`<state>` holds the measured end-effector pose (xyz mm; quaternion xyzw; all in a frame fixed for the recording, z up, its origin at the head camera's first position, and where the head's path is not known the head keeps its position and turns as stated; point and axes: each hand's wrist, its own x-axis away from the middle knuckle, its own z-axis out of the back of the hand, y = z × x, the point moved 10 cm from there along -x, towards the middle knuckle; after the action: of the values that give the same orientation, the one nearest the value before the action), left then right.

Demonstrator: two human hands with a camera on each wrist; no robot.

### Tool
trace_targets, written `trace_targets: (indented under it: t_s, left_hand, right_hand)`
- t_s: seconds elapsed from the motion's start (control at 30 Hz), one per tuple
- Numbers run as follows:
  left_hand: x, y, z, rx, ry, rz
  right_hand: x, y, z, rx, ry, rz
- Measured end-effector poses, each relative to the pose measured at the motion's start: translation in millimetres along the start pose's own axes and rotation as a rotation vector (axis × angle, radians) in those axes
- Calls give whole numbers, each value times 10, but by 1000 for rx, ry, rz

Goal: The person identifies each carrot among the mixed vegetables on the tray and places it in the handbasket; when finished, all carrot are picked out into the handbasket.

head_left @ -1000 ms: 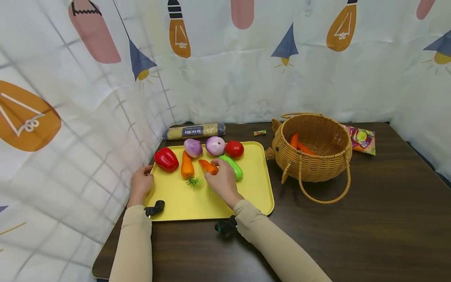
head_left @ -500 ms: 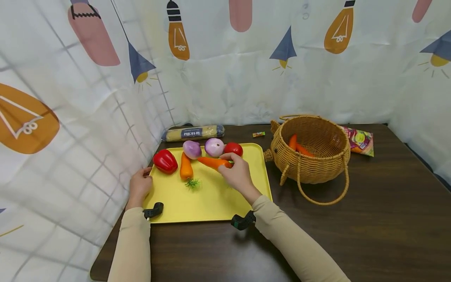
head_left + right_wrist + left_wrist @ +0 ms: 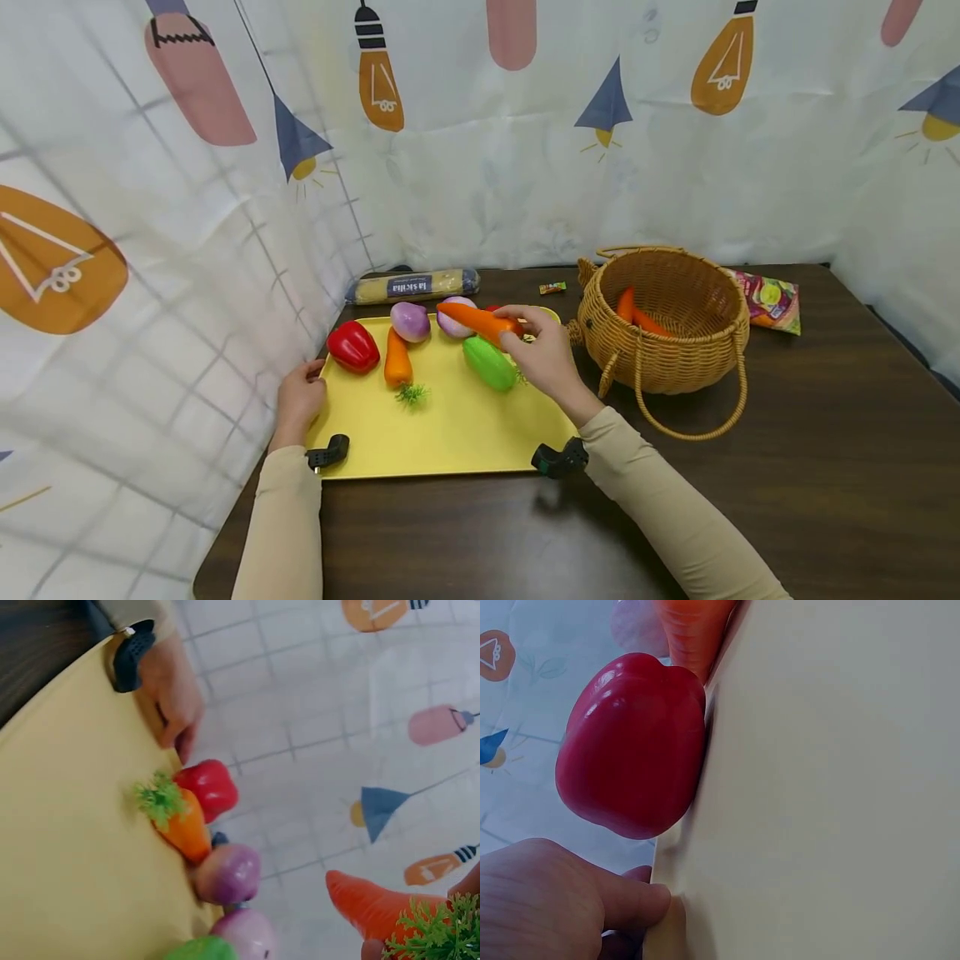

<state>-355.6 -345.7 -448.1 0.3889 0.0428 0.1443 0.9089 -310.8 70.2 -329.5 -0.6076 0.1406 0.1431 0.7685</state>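
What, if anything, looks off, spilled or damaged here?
Nothing spilled or visibly damaged. One mild oddity: the looped front handle of the round tan wicker basket droops outside it instead of standing over the opening. The orange carrot with a green leafy top, in the right grip, shows no visible flaw.

Head looks down; wrists, seemingly nearer, share tray [image 3: 442, 433].

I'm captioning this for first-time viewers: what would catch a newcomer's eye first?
Probably the bright yellow tray, its left edge gripped by the left hand, with a shiny red pepper just beyond that hand. Next, the orange carrot that the right hand holds above the tray. To the tray's right, a wicker basket with orange pieces inside stands on the dark table.
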Motion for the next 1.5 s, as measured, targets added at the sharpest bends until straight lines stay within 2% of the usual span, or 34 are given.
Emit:
trace_targets:
  t_s: [0.27, 0.53, 0.8, 1.03, 1.23, 1.37, 1.5]
  left_hand:
    - [-14, 18, -8, 7, -5, 8]
    - [5, 35, -22, 17, 6, -5]
    - [15, 40, -26, 19, 8, 11]
    - [-2, 52, -23, 11, 14, -4]
    - [-1, 38, -2, 17, 27, -3]
    - [4, 38, 19, 19, 33, -6]
    - [15, 42, 36, 6, 34, -13]
  right_hand:
    - [-16, -18, 218, 4, 13, -11]
    - [-84, -112, 500, -87, 20, 5]
    - [-87, -138, 794, 26, 3, -59]
    - [-122, -102, 1051, 13, 88, -114]
    - [-133, -114, 1327, 38, 170, -104]
    - [-141, -78, 1498, -5, 189, -102]
    - [-126, -6, 1679, -8, 206, -136]
